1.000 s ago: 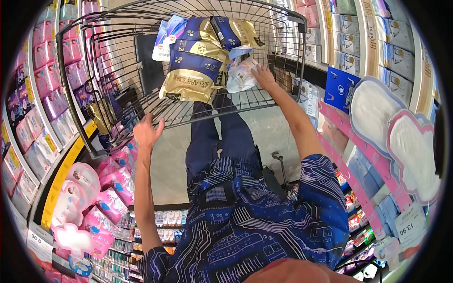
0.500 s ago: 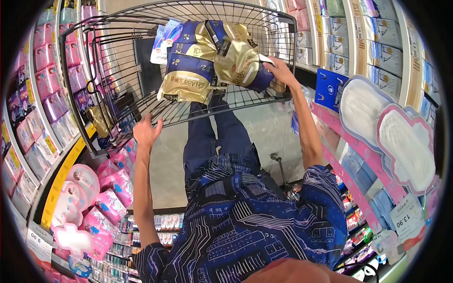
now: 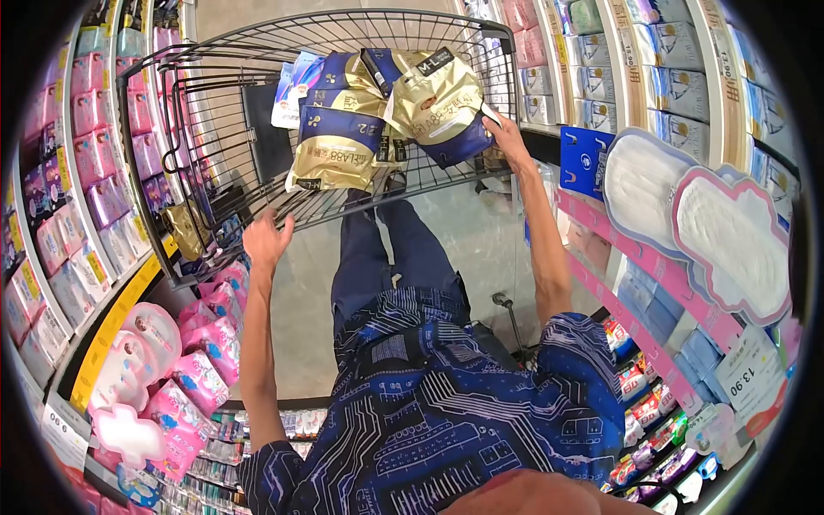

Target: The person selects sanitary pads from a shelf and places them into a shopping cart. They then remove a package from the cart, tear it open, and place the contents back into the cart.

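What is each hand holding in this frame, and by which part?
The right hand holds a gold-and-blue pack by its lower right edge, above the cart. The left hand grips the cart's near rim.

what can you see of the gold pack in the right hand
The gold pack is a glossy, crinkled foil-like bag, gold with a dark blue lower corner and a black "M-L" tag near its top. It is tilted inside the cart, over other gold-and-blue packs. The right hand holds its right edge.
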The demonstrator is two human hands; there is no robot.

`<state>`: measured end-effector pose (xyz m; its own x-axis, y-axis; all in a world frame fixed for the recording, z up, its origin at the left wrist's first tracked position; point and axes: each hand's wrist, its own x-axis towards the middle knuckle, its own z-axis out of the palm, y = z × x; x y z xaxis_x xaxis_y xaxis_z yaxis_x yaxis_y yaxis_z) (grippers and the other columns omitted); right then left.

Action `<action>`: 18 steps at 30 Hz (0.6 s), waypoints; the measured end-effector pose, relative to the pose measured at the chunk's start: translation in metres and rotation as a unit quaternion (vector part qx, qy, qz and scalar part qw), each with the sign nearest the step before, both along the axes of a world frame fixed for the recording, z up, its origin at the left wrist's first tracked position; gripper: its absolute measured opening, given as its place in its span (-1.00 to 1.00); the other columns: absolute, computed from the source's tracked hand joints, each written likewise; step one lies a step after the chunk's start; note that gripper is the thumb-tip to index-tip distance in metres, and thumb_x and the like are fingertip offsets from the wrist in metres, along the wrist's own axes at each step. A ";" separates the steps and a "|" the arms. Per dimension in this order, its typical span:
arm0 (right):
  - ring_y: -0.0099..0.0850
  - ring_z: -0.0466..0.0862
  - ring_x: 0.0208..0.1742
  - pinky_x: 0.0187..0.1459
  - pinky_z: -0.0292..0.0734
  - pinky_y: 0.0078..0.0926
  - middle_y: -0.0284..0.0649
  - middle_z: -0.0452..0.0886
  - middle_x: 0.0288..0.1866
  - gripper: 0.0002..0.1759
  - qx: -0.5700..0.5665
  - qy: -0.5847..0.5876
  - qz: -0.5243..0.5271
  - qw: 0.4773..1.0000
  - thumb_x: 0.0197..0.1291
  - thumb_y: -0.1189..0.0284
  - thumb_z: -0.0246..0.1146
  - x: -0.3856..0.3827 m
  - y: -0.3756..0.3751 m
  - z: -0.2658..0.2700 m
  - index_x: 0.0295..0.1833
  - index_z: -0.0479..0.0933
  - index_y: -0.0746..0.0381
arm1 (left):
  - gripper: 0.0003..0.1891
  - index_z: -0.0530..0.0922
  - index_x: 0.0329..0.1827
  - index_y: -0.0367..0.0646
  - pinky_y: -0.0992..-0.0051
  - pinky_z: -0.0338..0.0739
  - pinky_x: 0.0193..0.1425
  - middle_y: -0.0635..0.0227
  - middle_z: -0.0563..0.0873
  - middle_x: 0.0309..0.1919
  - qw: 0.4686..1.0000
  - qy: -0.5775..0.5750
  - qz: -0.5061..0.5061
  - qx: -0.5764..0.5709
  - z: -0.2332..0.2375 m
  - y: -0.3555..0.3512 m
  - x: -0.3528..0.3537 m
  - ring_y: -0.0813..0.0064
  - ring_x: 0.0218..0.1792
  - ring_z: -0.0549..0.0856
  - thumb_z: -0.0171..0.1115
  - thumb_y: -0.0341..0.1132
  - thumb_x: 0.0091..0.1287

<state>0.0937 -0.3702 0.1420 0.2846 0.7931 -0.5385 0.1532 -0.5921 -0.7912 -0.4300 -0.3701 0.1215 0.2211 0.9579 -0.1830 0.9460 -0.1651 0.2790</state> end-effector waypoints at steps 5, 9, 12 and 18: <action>-0.68 0.45 -0.17 -0.11 0.33 -0.67 -0.47 0.58 -0.17 -0.60 0.058 0.021 -0.068 0.996 0.38 0.29 0.21 -0.012 -0.009 -0.006 0.21 0.56 0.29 | -0.59 0.64 -0.30 -0.15 0.18 0.61 -0.36 0.13 0.74 -0.48 1.000 -0.001 0.004 -0.003 0.004 0.000 0.003 0.06 -0.44 0.73 0.25 0.07 0.18; -0.71 0.40 -0.31 -0.30 0.28 -0.67 -0.52 0.54 -0.30 -0.66 0.065 0.018 -0.111 0.992 0.36 0.29 0.24 -0.020 -0.016 -0.029 0.12 0.60 0.27 | -0.58 0.63 -0.31 -0.15 0.17 0.60 -0.37 0.10 0.73 -0.51 1.000 -0.003 -0.003 0.007 0.003 0.000 0.004 0.05 -0.45 0.73 0.23 0.09 0.20; -0.71 0.44 -0.30 -0.25 0.33 -0.71 -0.53 0.52 -0.29 -0.66 0.091 -0.020 -0.124 0.988 0.36 0.25 0.24 -0.027 -0.024 -0.045 0.11 0.59 0.21 | -0.53 0.61 -0.32 -0.15 0.13 0.60 -0.39 0.04 0.68 -0.58 1.000 0.016 -0.012 0.012 0.002 0.003 0.005 0.01 -0.48 0.71 0.19 0.15 0.22; -0.68 0.53 -0.34 -0.39 0.40 -0.61 -0.51 0.56 -0.29 -0.70 0.098 0.076 -0.228 0.966 0.37 0.27 0.21 -0.079 -0.029 0.000 0.11 0.54 0.18 | -0.47 0.61 -0.31 -0.18 0.12 0.62 -0.38 0.06 0.70 -0.56 1.000 0.014 -0.016 -0.005 0.004 0.013 0.015 0.04 -0.48 0.72 0.12 0.20 0.25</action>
<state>0.0151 -0.3993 0.1418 0.5577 0.6956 -0.4529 -0.2144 -0.4064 -0.8882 -0.4149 -0.3570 0.1252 0.2469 0.9485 -0.1983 0.9477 -0.1936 0.2538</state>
